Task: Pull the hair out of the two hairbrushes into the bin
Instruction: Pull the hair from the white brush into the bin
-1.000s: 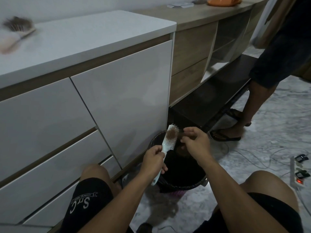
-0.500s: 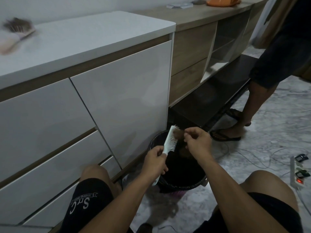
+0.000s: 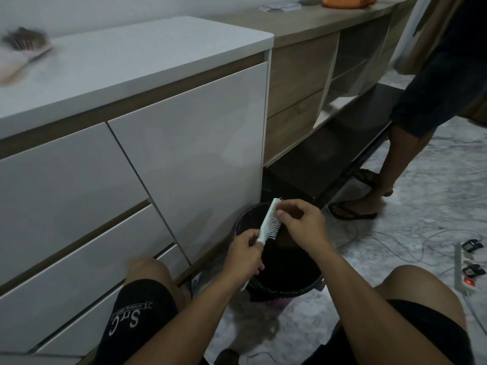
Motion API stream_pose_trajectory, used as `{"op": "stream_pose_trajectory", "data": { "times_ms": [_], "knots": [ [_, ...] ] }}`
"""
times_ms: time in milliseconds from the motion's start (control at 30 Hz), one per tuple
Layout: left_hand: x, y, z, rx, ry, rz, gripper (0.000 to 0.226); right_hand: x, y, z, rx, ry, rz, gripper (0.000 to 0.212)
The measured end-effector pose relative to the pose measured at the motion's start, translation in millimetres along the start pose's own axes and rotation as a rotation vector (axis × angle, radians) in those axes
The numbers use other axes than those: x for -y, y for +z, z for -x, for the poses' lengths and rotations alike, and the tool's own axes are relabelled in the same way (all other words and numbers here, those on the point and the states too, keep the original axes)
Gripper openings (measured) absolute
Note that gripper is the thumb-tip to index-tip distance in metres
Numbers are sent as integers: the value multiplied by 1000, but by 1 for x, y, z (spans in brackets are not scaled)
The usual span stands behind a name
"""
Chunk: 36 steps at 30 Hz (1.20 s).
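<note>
My left hand (image 3: 246, 255) grips the handle of a white hairbrush (image 3: 269, 224), holding it upright over a black bin (image 3: 311, 287) on the floor. The bristles face right. My right hand (image 3: 301, 223) has its thumb and fingers pinched at the bristles near the head; any hair between them is hidden. A second hairbrush (image 3: 25, 46), full of dark hair, lies blurred on the white cabinet top (image 3: 147, 56) at the far left.
White drawers (image 3: 184, 154) stand directly to the left of the bin. Another person's legs in sandals (image 3: 353, 210) stand at the right. A power strip (image 3: 465, 270) and cables lie on the floor at the right. My knees flank the bin.
The brush has turned edge-on, bristles now to the right, and the clump of hair seen on it earlier no longer shows. My right hand has closed in onto the bristles.
</note>
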State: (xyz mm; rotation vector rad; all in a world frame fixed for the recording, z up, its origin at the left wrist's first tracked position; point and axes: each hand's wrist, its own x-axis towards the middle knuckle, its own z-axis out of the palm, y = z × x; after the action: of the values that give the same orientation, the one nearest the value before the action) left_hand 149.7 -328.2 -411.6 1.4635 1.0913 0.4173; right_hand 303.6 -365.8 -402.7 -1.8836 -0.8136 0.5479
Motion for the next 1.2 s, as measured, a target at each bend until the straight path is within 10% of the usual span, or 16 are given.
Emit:
{"op": "stream_pose_trajectory", "data": {
  "times_ms": [1200],
  "knots": [
    [23, -18, -16, -46, -35, -99, 30, -32, 7, -3, 26, 250, 382, 11]
  ]
}}
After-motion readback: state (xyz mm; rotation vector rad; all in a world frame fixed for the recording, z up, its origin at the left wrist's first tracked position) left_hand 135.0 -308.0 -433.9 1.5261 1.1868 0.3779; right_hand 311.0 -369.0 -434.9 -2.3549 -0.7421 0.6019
